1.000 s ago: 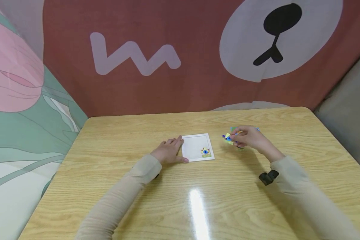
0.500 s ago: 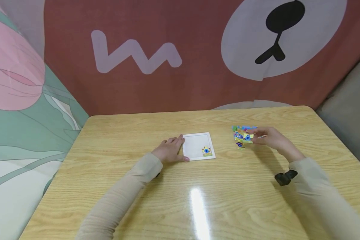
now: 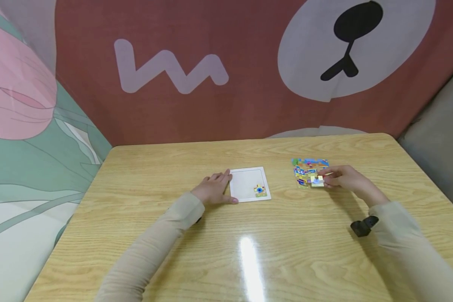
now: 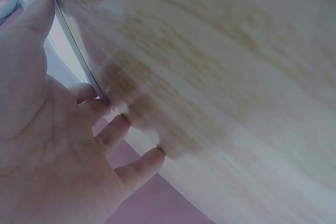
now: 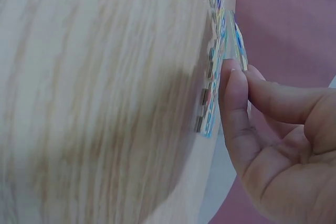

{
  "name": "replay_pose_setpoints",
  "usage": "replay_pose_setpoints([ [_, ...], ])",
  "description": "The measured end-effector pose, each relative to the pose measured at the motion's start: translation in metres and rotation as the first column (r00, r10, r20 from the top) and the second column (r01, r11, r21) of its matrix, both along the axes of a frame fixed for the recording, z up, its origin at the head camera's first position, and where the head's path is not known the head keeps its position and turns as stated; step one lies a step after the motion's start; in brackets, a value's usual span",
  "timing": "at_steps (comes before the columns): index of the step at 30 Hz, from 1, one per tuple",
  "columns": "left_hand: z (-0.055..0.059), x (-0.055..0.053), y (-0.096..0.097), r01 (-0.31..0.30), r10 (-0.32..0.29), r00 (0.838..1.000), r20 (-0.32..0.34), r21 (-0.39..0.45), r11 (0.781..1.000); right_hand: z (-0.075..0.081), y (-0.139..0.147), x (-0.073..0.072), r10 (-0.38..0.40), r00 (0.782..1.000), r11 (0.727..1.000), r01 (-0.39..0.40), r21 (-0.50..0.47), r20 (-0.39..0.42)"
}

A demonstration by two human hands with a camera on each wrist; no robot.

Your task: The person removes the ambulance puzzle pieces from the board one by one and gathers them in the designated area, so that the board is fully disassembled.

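My right hand [image 3: 347, 179] pinches a jigsaw puzzle piece [image 3: 317, 181] between thumb and fingers, above the near right part of a group of colourful puzzle pieces [image 3: 300, 170]. In the right wrist view, the pinched piece [image 5: 239, 43] stands apart from the row of pieces [image 5: 211, 85] on the table. My left hand [image 3: 213, 191] rests at the left edge of a square white puzzle tray [image 3: 243, 182], thumb at its near corner. In the left wrist view, its fingers are spread. Another puzzle piece [image 3: 259, 190] lies in the tray's near right corner.
The wooden table [image 3: 173, 163] extends around the tray and pieces. A printed wall covering [image 3: 249, 113] meets its far edge. A black wrist device [image 3: 363, 226] sits under the right sleeve. Light glares on the near tabletop.
My right hand has moved rightward with the pinched piece, then slightly nearer, uncovering more of the group. The piece's tilt has changed. The left hand and tray have stayed in place.
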State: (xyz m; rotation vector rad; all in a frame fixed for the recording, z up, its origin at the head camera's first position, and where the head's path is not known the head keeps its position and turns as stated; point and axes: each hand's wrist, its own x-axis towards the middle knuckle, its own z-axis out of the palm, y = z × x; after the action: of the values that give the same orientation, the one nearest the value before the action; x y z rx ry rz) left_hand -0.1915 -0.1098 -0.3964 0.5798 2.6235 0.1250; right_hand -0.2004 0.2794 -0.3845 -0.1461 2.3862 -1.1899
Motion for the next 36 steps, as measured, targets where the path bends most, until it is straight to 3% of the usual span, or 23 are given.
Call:
replay_pose_setpoints([
  [8, -0.002, -0.002, -0.001, -0.004, 0.004, 1.0, 0.005, 0.009, 1.0, -0.007, 0.003, -0.004, -0.033, 0.999, 0.999, 0.034, -0.037, 0.027],
  [22, -0.002, -0.001, 0.0, -0.008, 0.008, 1.0, 0.004, 0.0, 1.0, -0.01, 0.002, -0.005, -0.04, 0.997, 0.999, 0.041, -0.012, 0.072],
  [36, -0.004, -0.001, -0.001, -0.011, 0.011, 1.0, -0.003, 0.0, 1.0, -0.012, -0.004, -0.006, -0.04, 0.999, 0.997, 0.037, 0.064, 0.034],
])
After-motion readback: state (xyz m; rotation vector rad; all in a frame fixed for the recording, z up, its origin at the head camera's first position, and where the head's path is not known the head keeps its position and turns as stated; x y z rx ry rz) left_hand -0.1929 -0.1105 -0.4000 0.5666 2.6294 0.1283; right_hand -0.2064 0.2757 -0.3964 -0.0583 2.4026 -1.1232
